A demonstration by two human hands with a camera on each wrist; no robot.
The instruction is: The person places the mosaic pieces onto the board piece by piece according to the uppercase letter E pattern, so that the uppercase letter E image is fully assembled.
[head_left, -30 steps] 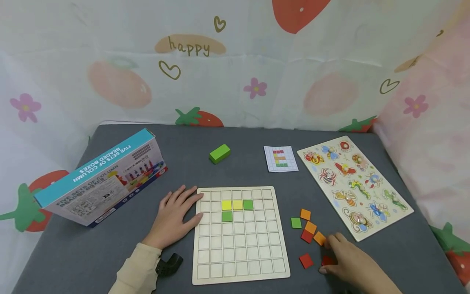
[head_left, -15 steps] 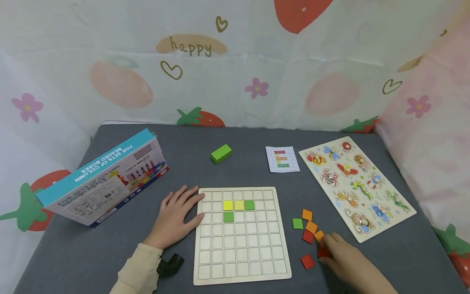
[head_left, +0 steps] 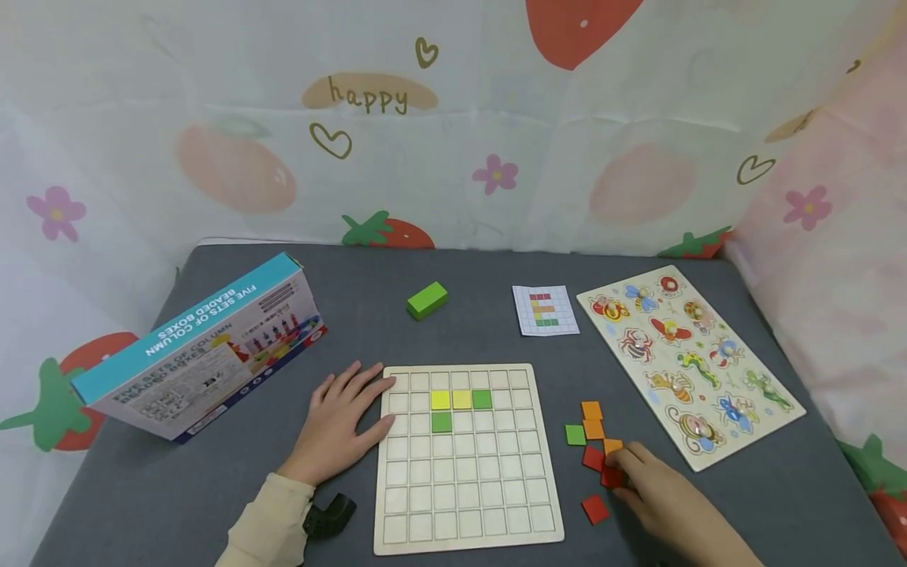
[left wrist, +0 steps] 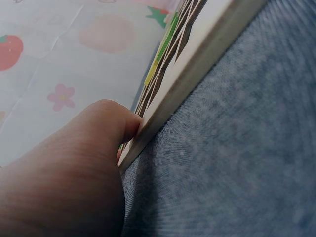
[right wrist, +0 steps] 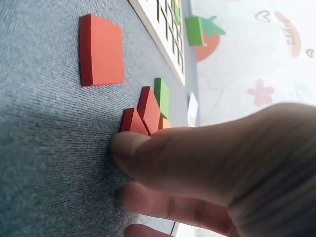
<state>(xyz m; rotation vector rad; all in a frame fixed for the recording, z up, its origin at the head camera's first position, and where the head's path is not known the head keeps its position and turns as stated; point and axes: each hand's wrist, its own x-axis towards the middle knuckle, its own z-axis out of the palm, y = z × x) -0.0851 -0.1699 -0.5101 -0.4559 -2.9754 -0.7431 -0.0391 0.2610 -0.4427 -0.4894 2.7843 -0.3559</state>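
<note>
My left hand lies with fingers spread at the left edge of a wooden grid board, fingertips and thumb on its rim. Two yellow tiles and two green tiles sit in the board's upper cells. On the right, my right hand pinches a red tile between thumb and fingers, low at the cloth. This tile overlaps a second red tile in the right wrist view. Close by are orange tiles, a green tile and another red tile.
A green block and a printed pattern card lie behind the board. An insect puzzle board is at the right, a blue-topped box at the left. A dark curved object sits by the left wrist.
My right hand has moved left and slightly away from me with the red tile. Two orange tiles have shifted left, closer to the other tiles. The left hand has stayed put.
</note>
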